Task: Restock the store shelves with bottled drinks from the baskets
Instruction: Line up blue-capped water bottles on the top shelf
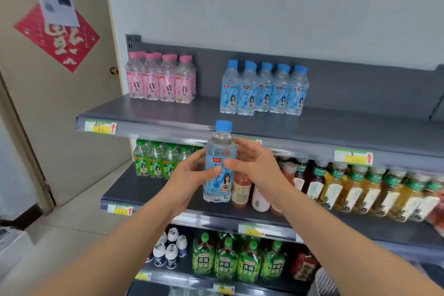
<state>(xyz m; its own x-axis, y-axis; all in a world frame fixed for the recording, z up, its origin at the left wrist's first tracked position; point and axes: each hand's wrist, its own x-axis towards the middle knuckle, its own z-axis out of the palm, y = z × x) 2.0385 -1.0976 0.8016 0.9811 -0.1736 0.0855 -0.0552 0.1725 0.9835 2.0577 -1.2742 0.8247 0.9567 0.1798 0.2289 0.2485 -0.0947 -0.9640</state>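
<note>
I hold a clear bottle with a blue cap and blue label (219, 151) upright in front of the shelves, at the height of the top shelf's front edge. My left hand (189, 175) grips its left side and my right hand (254, 166) pinches its label from the right. On the top shelf (168, 115) stands a row of matching blue-capped bottles (264, 89) to the right of centre, with a group of pink-capped bottles (161, 79) at the left.
Green-capped bottles (156, 158) and several tea bottles (360, 187) fill the middle shelf. Green-label drinks (237, 262) and white-capped bottles (168, 247) stand on the lower shelf. A door (60, 103) is at the left. A basket rim (322, 281) shows at the bottom right.
</note>
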